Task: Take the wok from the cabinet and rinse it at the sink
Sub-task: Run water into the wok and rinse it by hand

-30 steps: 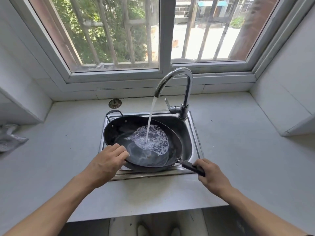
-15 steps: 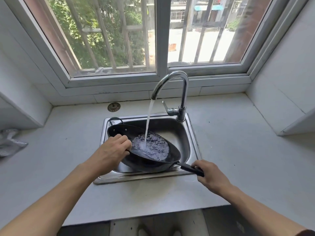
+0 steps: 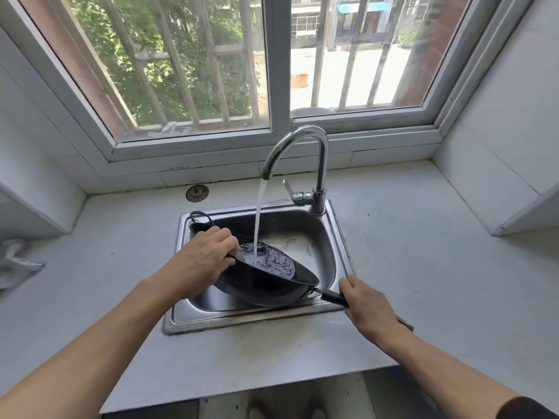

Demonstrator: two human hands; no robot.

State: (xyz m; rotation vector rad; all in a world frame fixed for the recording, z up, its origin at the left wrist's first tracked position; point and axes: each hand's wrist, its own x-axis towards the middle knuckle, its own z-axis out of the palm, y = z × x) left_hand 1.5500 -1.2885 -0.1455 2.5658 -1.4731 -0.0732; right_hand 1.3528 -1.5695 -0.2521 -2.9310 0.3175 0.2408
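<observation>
A black wok [image 3: 266, 287] is held tilted over the steel sink [image 3: 338, 237], its near rim raised so that I see its outer belly. Water runs from the curved faucet [image 3: 317, 164] into the wok and pools inside. My left hand [image 3: 201, 261] grips the wok's near left rim, fingers curled over the edge. My right hand [image 3: 367, 308] holds the long black handle [image 3: 331, 296] at the sink's front right corner. The small loop handle [image 3: 199, 217] sticks up at the sink's back left.
A round drain strainer [image 3: 197, 193] lies on the grey counter [image 3: 423, 267] behind the sink. A crumpled grey cloth [image 3: 15, 264] sits at the far left. White walls box the counter on both sides, and a barred window stands behind the faucet.
The wok has tipped from nearly flat to steeply tilted away from me, my left hand lifting the near rim. The pooled water has shifted toward the far side. My right hand stays on the handle.
</observation>
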